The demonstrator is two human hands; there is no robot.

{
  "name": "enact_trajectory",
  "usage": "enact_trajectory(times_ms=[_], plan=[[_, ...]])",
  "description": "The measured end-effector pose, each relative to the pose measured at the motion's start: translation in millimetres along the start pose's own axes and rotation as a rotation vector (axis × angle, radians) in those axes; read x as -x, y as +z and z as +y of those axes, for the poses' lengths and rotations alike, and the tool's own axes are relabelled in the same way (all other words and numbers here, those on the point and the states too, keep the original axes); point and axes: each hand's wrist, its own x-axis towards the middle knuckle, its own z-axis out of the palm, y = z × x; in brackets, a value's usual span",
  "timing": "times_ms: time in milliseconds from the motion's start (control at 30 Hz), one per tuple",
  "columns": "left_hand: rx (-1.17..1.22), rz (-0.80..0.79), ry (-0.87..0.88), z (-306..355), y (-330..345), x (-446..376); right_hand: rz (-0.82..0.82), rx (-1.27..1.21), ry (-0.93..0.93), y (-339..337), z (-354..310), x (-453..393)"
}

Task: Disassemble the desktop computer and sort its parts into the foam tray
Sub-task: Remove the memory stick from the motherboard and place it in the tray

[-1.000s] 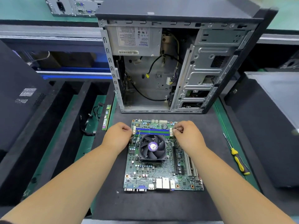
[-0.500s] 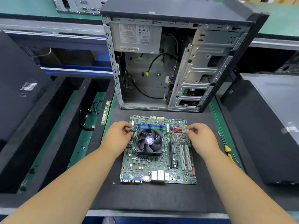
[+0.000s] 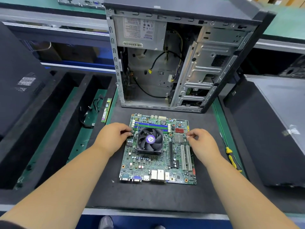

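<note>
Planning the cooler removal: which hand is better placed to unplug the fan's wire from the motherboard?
Probably the left hand: its fingertips already pinch at the wire beside the fan, at the motherboard's left edge. The right hand sits across the board.

Bare forearms, no sleeves, no gloves, grey shoe (image 3: 106,222) btm.

Just right of the right hand (image 3: 203,146): 1 yellow-handled screwdriver (image 3: 231,156), flat beside the green strip (image 3: 220,116). Far beyond the left hand (image 3: 112,138): rear panel of 1 other computer (image 3: 79,1). Below both wrists: 1 grey shoe (image 3: 106,222).
</note>
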Motion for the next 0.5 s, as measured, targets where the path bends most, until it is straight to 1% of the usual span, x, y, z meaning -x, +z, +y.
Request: enact_trajectory(times_ms=[133, 233, 333, 400, 500], plan=[[0.029, -0.023, -0.016, -3, -2, -2, 0.003, 0.013, -0.013, 0, -2, 1], [0.093, -0.011, -0.085, -1, -1, -6, -0.048, 0.071, -0.092, 6, -8, 3], [0.108, -0.012, -0.111, 0, -1, -9, -0.104, 0.155, -0.107, 9, -11, 4], [0.046, -0.032, -0.098, 1, -2, -12, -0.107, 0.176, -0.091, 10, -12, 5], [-0.203, -0.058, 0.032, 6, -4, -15, -0.108, 0.23, -0.087, 12, -14, 5]])
